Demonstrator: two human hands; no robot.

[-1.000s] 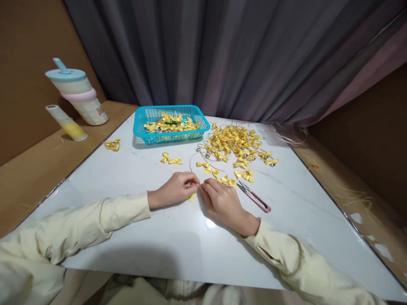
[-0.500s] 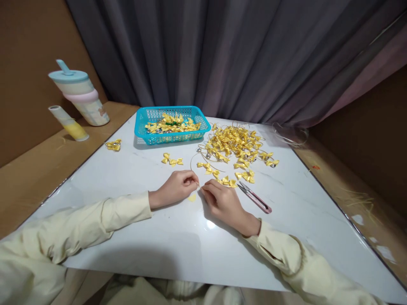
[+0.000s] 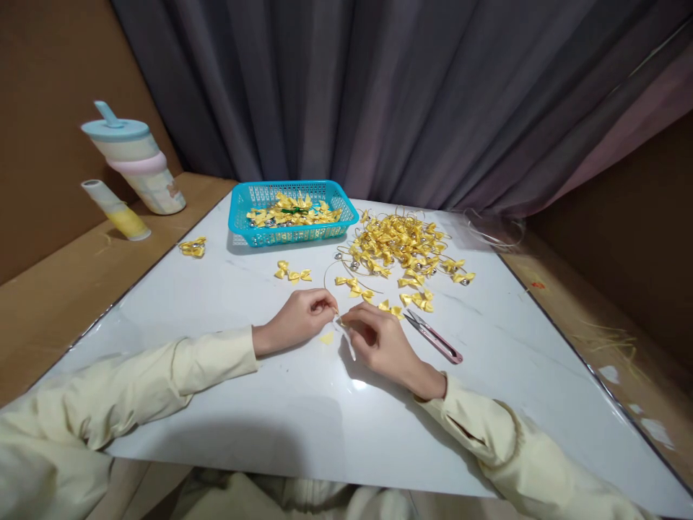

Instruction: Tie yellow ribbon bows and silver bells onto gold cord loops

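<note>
Near the middle of the white marble-look worktop [image 3: 303, 426], well in front of the turquoise plastic mesh basket [image 3: 292, 211], the left hand [image 3: 295, 321] and right hand [image 3: 382, 343] meet fingertip to fingertip. Between them is a small yellow satin ribbon bow [image 3: 327, 337] lying on the surface, just below the pinch, and what looks like a thin pale strand [image 3: 346, 339] running down from the fingers — too fine to be sure of its material. Both hands have their fingers narrowed into a tight pinch on that strand; the left thumb and forefinger close at its upper end.

A piece this small should be nearly weightless, soft and a little slippery, so it wants a fingertip grip at the knot in the centre rather than on the floppy loops, which would crush or slide.

To the right of the basket lies a heap of yellow bows with gold wire loops and small bells [image 3: 398, 245]; nearer the hands, pink-handled thread snips [image 3: 436, 337]. Left of the basket stand a pastel lidded tumbler [image 3: 135, 166] and a small yellow tube [image 3: 113, 209].
</note>
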